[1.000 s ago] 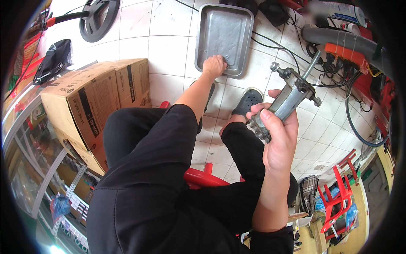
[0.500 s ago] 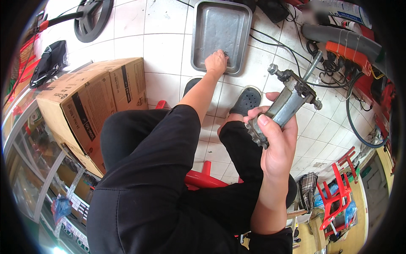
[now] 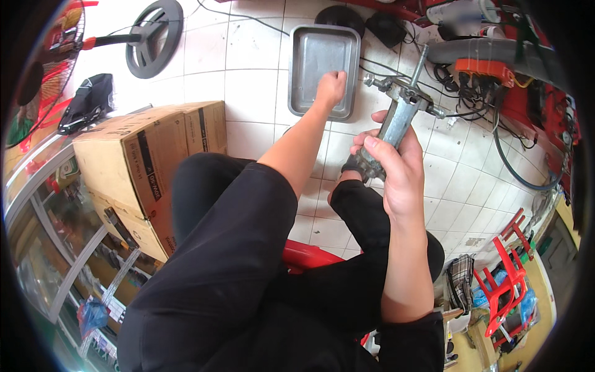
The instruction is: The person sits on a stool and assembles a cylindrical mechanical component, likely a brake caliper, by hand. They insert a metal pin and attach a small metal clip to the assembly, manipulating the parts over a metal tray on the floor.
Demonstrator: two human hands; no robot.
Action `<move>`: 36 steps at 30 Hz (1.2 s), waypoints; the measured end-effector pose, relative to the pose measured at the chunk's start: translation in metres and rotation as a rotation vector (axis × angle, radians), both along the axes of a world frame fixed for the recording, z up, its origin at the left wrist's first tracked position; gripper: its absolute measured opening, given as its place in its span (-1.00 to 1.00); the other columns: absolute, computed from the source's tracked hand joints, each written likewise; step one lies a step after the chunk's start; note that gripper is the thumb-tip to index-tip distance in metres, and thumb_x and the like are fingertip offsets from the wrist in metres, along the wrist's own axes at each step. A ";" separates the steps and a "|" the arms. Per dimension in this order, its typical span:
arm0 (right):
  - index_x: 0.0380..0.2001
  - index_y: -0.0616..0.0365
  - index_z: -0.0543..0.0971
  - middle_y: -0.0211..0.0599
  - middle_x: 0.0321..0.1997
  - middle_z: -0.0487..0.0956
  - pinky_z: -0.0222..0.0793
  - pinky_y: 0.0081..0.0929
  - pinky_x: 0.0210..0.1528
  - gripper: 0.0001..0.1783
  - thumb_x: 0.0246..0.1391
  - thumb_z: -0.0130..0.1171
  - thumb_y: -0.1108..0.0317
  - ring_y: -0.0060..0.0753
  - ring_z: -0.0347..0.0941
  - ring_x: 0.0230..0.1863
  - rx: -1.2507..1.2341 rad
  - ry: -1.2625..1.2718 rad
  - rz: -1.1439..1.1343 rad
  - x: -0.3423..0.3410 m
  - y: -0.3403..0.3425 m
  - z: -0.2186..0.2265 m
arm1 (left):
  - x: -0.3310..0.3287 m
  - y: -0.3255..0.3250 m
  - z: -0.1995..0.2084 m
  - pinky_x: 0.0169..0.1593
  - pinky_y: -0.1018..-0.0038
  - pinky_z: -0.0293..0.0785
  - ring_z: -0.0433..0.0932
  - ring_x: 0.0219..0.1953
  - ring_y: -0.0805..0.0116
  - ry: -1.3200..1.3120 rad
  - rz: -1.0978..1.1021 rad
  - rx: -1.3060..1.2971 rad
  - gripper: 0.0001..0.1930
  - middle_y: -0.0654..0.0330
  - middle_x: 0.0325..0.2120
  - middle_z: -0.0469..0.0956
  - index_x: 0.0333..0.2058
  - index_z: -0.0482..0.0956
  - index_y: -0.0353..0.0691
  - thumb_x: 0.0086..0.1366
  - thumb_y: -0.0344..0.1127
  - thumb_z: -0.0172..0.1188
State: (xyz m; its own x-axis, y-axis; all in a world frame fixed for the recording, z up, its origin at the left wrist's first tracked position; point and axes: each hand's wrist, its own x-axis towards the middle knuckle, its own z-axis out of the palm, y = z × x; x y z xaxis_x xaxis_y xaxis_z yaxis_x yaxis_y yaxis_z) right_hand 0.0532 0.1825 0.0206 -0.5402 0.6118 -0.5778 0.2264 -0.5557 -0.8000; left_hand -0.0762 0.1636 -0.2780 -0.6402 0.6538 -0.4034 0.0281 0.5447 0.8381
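Observation:
In my right hand (image 3: 400,167) is a grey metal mechanical part (image 3: 400,121), held tilted with its upper end away from me. It has a tube-like body, bolts sticking out at both sides of its upper end and a long rod rising from it. The lower end, by my fingers, is dark and partly hidden. My fingers and thumb wrap round the body. My left hand (image 3: 331,88) is closed above the grey metal tray (image 3: 297,80) on the floor. Whatever its fingers hold, if anything, is hidden.
Cardboard boxes (image 3: 118,149) stand at the left beside a glass-fronted cabinet. Black cables (image 3: 502,155) and red equipment (image 3: 551,118) crowd the right. A red plastic stool (image 3: 511,279) is at the lower right. My foot rests on the tiled floor beyond the metal part.
My left hand has lifted from the tray's near right corner, fingers now curled in. The view has shifted, and my right hand still holds the metal part.

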 end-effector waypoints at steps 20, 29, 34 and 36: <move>-0.23 0.22 0.43 -0.25 -0.41 0.53 0.41 -0.51 -0.26 -0.74 -0.01 0.11 0.36 -0.45 0.49 -0.40 0.054 0.378 -0.014 0.051 -0.105 0.098 | 0.049 -0.176 0.376 -0.39 0.50 0.24 0.32 -0.49 0.47 -1.170 0.163 0.433 -0.77 0.34 -0.53 0.34 -0.32 0.37 -0.15 0.35 -0.14 -0.16; -0.18 0.22 0.39 -0.19 -0.44 0.54 0.44 -0.51 -0.39 -0.69 0.02 0.06 0.29 -0.36 0.51 -0.46 -0.058 0.343 -0.136 0.096 -0.172 0.080 | 0.093 -0.229 0.377 -0.49 0.55 0.16 0.19 -0.57 0.54 -1.091 0.133 0.386 -0.73 0.39 -0.57 0.22 -0.22 0.42 -0.26 0.28 -0.22 -0.16; -0.19 0.16 0.38 -0.16 -0.38 0.55 0.43 -0.43 -0.20 -0.71 0.02 0.05 0.28 -0.32 0.50 -0.32 -0.142 0.460 -0.146 0.097 -0.156 0.058 | 0.077 -0.220 0.365 -0.46 0.59 0.26 0.32 -0.51 0.58 -0.993 0.023 0.476 -0.67 0.36 -0.49 0.38 -0.04 0.38 -0.31 0.29 -0.27 -0.09; -0.20 0.18 0.38 -0.23 -0.37 0.52 0.45 -0.45 -0.24 -0.71 0.00 0.09 0.34 -0.37 0.50 -0.31 -0.065 0.456 -0.159 0.091 -0.155 0.061 | 0.071 -0.215 0.360 -0.47 0.60 0.31 0.38 -0.51 0.58 -0.981 0.045 0.517 -0.68 0.30 -0.45 0.47 -0.06 0.37 -0.31 0.31 -0.24 -0.10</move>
